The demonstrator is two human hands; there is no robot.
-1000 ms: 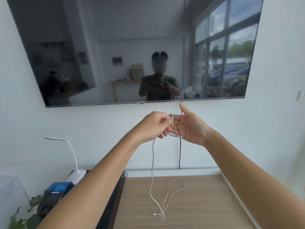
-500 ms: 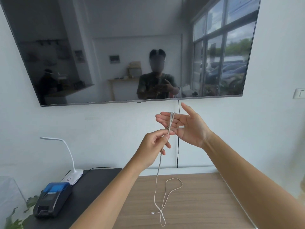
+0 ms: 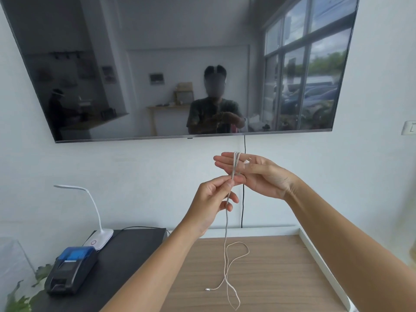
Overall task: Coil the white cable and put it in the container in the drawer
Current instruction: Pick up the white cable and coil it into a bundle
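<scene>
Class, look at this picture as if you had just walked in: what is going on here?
A person is winding a white cable around the flat, open fingers of the right hand. A few turns already sit across those fingers. The left hand pinches the strand just below and feeds it. The rest hangs down to the wooden tabletop, where a loose loop and the plug end lie. No drawer or container is visible.

The cable [image 3: 227,221] hangs from both raised hands; its slack lies looped on the wooden top [image 3: 270,278], the plug end nearer the front. Left of that, on the lower surface [image 3: 126,255], a lamp [image 3: 99,237] stands by the back edge, and what seems a small printer [image 3: 71,270] sits before it. The television [image 3: 157,64] hangs behind.
</scene>
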